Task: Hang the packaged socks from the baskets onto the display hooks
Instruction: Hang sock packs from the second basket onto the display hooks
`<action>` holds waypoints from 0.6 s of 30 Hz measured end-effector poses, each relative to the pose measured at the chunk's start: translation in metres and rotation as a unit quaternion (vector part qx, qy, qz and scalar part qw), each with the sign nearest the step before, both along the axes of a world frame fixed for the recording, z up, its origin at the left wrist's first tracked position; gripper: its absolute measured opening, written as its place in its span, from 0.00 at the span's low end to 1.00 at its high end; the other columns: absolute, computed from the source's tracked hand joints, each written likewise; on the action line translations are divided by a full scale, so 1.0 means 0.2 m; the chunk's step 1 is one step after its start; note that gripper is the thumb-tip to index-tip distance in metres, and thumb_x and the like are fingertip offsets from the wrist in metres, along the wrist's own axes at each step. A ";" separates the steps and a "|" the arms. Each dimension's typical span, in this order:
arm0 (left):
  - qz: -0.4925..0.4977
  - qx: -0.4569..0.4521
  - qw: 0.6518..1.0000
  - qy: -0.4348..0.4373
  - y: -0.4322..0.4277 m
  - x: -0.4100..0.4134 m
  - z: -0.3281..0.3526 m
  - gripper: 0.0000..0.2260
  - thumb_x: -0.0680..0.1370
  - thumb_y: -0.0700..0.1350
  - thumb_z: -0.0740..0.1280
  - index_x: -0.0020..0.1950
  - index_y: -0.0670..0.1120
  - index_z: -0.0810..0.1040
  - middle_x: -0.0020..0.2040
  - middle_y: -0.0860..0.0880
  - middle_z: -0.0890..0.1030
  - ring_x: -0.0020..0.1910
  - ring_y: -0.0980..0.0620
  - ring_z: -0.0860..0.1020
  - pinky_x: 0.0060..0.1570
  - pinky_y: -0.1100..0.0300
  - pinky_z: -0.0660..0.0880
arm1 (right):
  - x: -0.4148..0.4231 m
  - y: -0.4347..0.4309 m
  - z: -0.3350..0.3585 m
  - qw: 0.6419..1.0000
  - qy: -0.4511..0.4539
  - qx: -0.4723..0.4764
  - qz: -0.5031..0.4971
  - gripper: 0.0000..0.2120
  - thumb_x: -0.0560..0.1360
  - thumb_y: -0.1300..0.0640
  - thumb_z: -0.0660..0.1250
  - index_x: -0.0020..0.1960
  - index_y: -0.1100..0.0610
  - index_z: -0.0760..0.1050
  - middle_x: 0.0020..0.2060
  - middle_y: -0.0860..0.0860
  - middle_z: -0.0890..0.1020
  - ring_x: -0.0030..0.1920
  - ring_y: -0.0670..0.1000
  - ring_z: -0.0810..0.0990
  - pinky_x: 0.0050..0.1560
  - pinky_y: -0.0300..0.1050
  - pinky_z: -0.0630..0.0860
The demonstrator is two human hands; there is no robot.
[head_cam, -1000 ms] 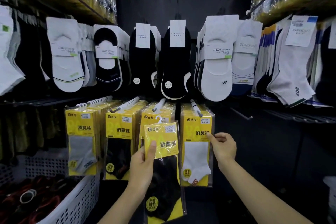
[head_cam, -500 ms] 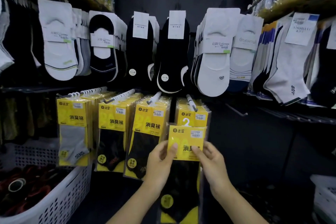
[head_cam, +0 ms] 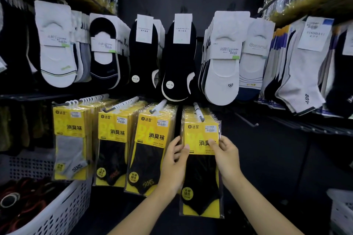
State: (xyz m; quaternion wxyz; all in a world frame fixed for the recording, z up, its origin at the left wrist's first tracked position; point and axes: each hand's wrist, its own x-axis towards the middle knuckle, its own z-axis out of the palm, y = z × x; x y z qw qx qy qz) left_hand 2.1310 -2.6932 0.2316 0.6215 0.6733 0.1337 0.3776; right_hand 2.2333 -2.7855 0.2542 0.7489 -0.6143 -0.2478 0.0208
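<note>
— Both hands are on something; how do they lie?
— Left hand (head_cam: 174,166) pinches the pack (head_cam: 202,175) at its left edge, thumb flat on the yellow card, fingers hidden behind; right hand (head_cam: 227,160) pinches the right edge, thumb on the black print, fingers curled round the side.
— Where is the pack?
— Upright at the front of the rightmost of four rows, close against the packs behind it; its top meets the tip of the hook (head_cam: 198,114); whether its hanger sits over the hook I cannot tell.
— What is it made of?
— Glossy clear film, flat and rectangular; yellow card fills the upper part, a black ankle sock the lower, with a round yellow sticker low on the left.
— And the hook?
— A thin rod slanting forward, strung with small white plastic hangers.
— The neighbours?
— Three more rows to the left, same film and card; the grey pack (head_cam: 69,145) fronts the leftmost, black socks front the two between.
— Above them?
— Liner socks (head_cam: 221,74), smooth flat ovals in white and black, banded with white paper labels.
— Any baskets?
— A white plastic basket (head_cam: 63,210) at lower left, its wall pierced with small holes, holding dark and red things too blurred to name; the corner of a second basket (head_cam: 342,212) at lower right.
</note>
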 end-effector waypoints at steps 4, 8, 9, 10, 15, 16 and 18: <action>-0.001 0.033 0.999 0.019 0.02 0.04 -0.01 0.23 0.78 0.56 0.60 0.73 0.59 0.61 0.61 0.63 0.71 0.55 0.68 0.70 0.43 0.73 0.67 | 0.05 0.07 -0.02 0.999 0.035 -0.007 -0.017 0.04 0.77 0.61 0.66 0.51 0.55 0.78 0.47 0.53 0.85 0.48 0.51 0.83 0.53 0.49 0.79; 0.003 0.076 0.996 0.050 0.07 0.10 -0.02 0.26 0.79 0.54 0.60 0.75 0.57 0.57 0.68 0.57 0.67 0.63 0.59 0.70 0.54 0.68 0.67 | 0.09 0.12 -0.04 0.990 0.105 -0.017 -0.089 0.12 0.72 0.53 0.72 0.50 0.58 0.76 0.44 0.52 0.82 0.43 0.48 0.81 0.42 0.41 0.76; 0.000 0.081 0.995 0.054 0.08 0.11 -0.02 0.26 0.79 0.55 0.60 0.76 0.57 0.56 0.68 0.56 0.66 0.65 0.57 0.69 0.58 0.64 0.67 | 0.10 0.13 -0.04 0.988 0.118 -0.021 -0.100 0.14 0.71 0.51 0.73 0.51 0.59 0.76 0.42 0.51 0.81 0.42 0.46 0.79 0.39 0.38 0.74; -0.004 0.083 0.995 0.055 0.08 0.12 -0.02 0.26 0.79 0.55 0.60 0.76 0.58 0.55 0.69 0.56 0.66 0.66 0.56 0.68 0.62 0.61 0.68 | 0.10 0.13 -0.04 0.986 0.124 -0.025 -0.108 0.15 0.71 0.50 0.73 0.51 0.59 0.76 0.41 0.50 0.80 0.41 0.45 0.78 0.38 0.38 0.72; -0.012 0.076 0.996 0.053 0.08 0.09 -0.08 0.27 0.79 0.55 0.61 0.76 0.57 0.56 0.68 0.58 0.64 0.67 0.57 0.66 0.67 0.56 0.66 | 0.04 0.10 -0.09 0.987 0.101 -0.033 -0.117 0.16 0.74 0.52 0.71 0.58 0.57 0.74 0.52 0.52 0.79 0.51 0.49 0.77 0.51 0.43 0.74; -0.014 0.074 0.995 0.058 0.08 0.07 -0.12 0.27 0.79 0.56 0.61 0.76 0.57 0.56 0.67 0.59 0.63 0.66 0.58 0.65 0.65 0.59 0.66 | 0.02 0.08 -0.12 0.989 0.090 -0.031 -0.117 0.17 0.74 0.53 0.70 0.60 0.56 0.73 0.56 0.52 0.78 0.54 0.50 0.77 0.54 0.44 0.74; -0.021 0.067 0.995 0.077 0.07 -0.02 -0.23 0.27 0.77 0.57 0.62 0.75 0.57 0.58 0.66 0.62 0.64 0.65 0.62 0.65 0.61 0.64 0.65 | -0.03 0.03 -0.21 0.989 0.080 -0.032 -0.122 0.21 0.75 0.54 0.70 0.66 0.55 0.70 0.63 0.51 0.74 0.61 0.50 0.74 0.60 0.45 0.72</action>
